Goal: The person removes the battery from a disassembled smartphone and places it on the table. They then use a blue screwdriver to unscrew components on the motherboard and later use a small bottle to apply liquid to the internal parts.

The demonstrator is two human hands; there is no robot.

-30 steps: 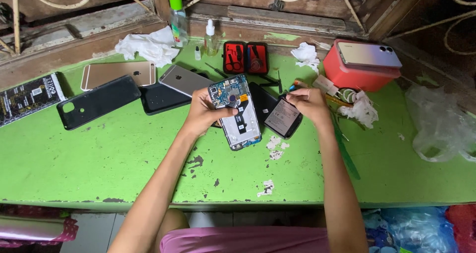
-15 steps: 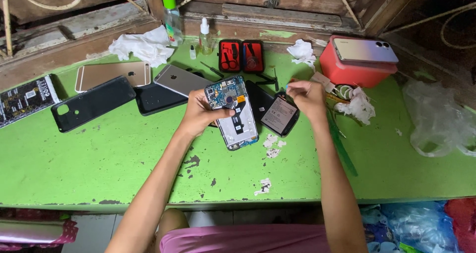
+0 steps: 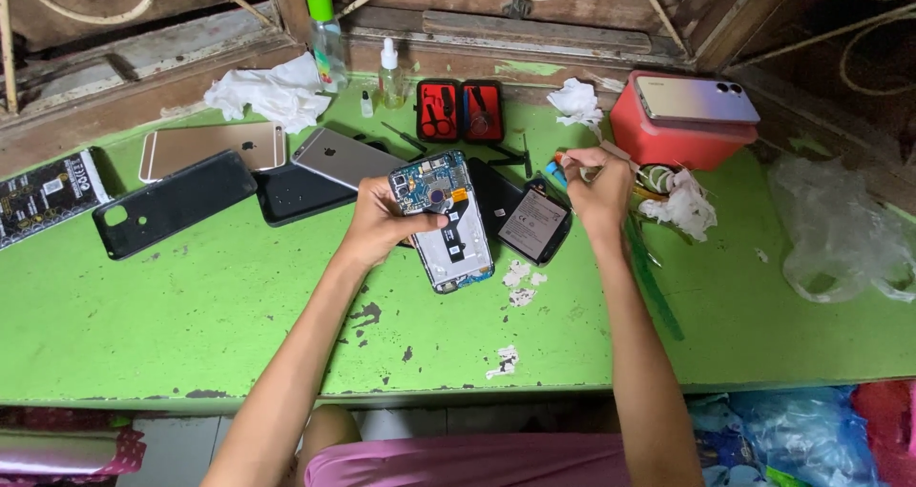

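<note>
An opened phone with its circuit board bared lies on the green table, its top end tilted up. My left hand grips its left edge, thumb on the board. To its right lies a dark flat battery. My right hand hovers just past the battery, fingers pinched on a thin light tool; a small blue-tipped object sits by the fingertips.
Several phones and back covers lie at the left. At the back stand a green-capped bottle, a dropper bottle, a red tool case and a red box with a phone on top. White scraps litter the middle.
My right hand has lifted away from the battery toward the back right and now pinches a thin tool. My left hand keeps its hold on the opened phone.
</note>
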